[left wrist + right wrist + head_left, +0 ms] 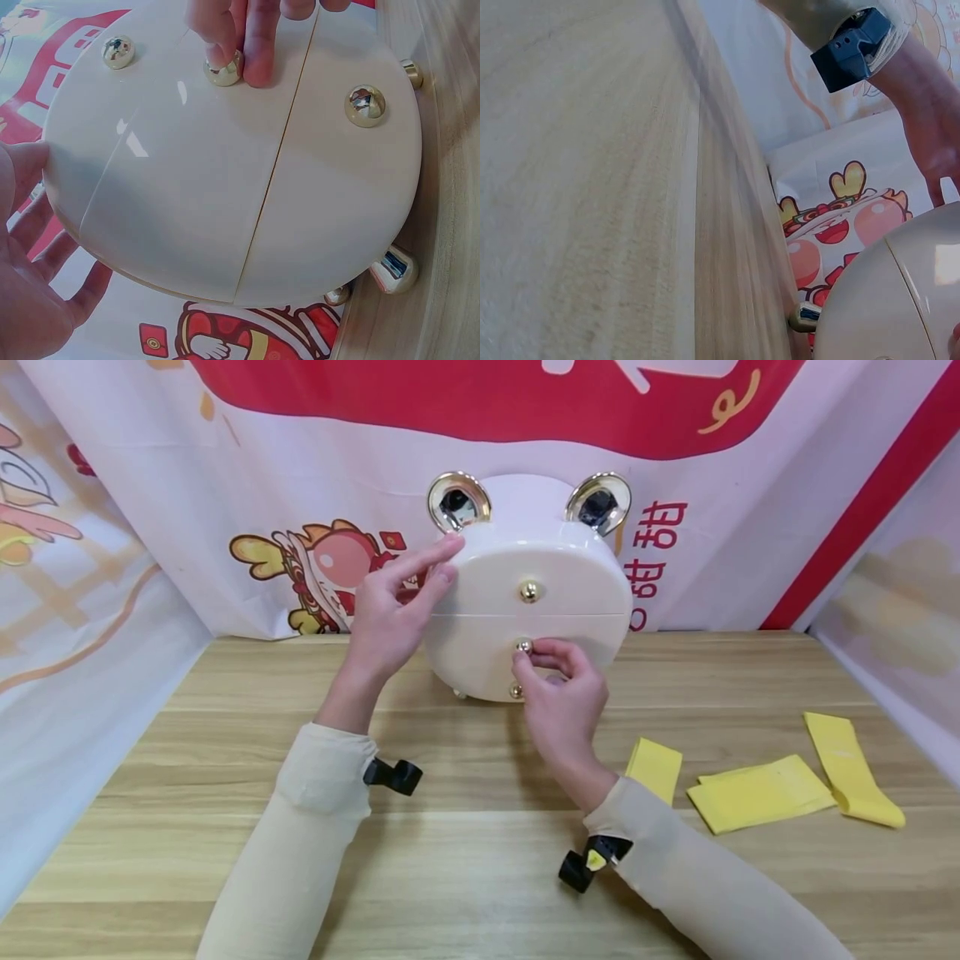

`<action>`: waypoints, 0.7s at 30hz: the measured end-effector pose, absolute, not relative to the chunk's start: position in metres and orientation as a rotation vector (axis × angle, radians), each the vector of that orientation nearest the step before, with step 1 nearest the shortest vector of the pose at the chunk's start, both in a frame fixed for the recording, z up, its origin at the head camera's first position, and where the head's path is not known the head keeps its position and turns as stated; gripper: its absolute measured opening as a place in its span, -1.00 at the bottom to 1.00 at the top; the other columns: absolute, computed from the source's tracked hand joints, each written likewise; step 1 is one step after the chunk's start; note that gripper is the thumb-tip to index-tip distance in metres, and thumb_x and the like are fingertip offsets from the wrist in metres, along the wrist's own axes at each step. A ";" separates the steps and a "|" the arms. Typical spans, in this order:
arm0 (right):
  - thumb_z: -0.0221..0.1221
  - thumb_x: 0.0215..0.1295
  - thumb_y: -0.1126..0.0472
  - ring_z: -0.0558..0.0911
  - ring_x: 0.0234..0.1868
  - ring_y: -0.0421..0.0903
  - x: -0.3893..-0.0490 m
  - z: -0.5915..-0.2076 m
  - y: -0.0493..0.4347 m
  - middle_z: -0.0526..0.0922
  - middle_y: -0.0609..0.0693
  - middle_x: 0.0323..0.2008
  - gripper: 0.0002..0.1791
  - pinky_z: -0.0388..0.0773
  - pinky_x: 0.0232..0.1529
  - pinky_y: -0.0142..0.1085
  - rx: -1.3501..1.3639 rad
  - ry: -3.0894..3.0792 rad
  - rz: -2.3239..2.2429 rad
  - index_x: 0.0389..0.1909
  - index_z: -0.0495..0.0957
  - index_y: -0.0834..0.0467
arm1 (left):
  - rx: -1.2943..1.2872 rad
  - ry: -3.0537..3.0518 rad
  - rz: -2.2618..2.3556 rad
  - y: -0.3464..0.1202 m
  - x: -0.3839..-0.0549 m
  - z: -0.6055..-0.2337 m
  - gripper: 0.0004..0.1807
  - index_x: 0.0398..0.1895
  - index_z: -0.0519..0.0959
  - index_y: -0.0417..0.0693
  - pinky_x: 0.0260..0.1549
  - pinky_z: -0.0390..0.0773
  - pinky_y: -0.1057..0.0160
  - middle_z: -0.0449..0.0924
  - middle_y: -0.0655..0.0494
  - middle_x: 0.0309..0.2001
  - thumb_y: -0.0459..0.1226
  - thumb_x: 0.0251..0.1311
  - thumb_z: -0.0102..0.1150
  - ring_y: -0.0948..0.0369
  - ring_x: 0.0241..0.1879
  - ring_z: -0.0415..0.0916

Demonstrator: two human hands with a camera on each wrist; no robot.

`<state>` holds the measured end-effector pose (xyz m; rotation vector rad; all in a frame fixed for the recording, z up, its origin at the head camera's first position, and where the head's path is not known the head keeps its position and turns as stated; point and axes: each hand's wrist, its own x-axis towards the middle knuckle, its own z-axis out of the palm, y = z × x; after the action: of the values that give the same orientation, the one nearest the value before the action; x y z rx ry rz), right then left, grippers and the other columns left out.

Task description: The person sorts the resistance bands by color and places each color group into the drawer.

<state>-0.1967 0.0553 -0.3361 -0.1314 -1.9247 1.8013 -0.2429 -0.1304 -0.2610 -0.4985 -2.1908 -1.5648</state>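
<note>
A glossy white rounded drawer box (480, 652) stands upright on small feet at the table's back, with two gold-rimmed round ears (459, 502) on top. Three gold knobs run down its front. My right hand (564, 697) pinches the middle knob (523, 646) between thumb and fingers; those fingers (259, 45) also show in the left wrist view. My left hand (393, 606) rests against the box's upper left edge, its fingers spread along the side (34, 247). Thin seams divide the front above and below the middle knob, and the drawers look closed.
To the right on the wooden table (465, 868) lie a folded yellow strip (761, 793), another yellow strip (855, 768) and a yellow piece (654, 768) beside my right forearm. A printed cloth (712, 543) hangs right behind the box.
</note>
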 end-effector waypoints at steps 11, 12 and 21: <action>0.47 0.26 0.16 0.64 -0.43 -0.13 -0.192 -0.343 0.060 0.81 -0.02 -0.25 -0.76 0.43 -0.50 -0.51 -0.133 -1.994 1.774 -0.11 0.69 0.10 | -0.496 -2.193 -1.569 -0.130 -0.243 -0.261 -0.64 0.31 0.68 0.31 0.14 0.64 0.28 0.59 0.45 0.40 -0.04 0.51 0.23 0.39 0.35 0.52; 0.47 0.26 0.15 0.67 -0.38 -0.06 -0.191 -0.345 0.061 0.80 0.00 -0.25 -0.74 0.42 -0.48 -0.49 -0.144 -2.010 1.766 -0.10 0.68 0.11 | -0.494 -2.194 -1.570 -0.130 -0.243 -0.261 -0.64 0.31 0.68 0.31 0.14 0.64 0.27 0.59 0.45 0.40 -0.04 0.51 0.23 0.39 0.36 0.51; 0.48 0.23 0.14 0.69 -0.17 -0.05 -0.189 -0.364 0.062 0.73 0.03 -0.21 -0.65 0.56 -0.35 -0.37 -0.332 -2.179 1.822 -0.03 0.61 0.11 | -0.489 -2.196 -1.579 -0.130 -0.243 -0.260 -0.64 0.31 0.68 0.31 0.22 0.64 0.14 0.58 0.45 0.41 -0.03 0.51 0.23 0.42 0.39 0.49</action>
<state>-0.1893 0.0618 -0.3641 -0.3324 -2.1790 1.8223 -0.2430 -0.1300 -0.2604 -0.4885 -2.1961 -1.5793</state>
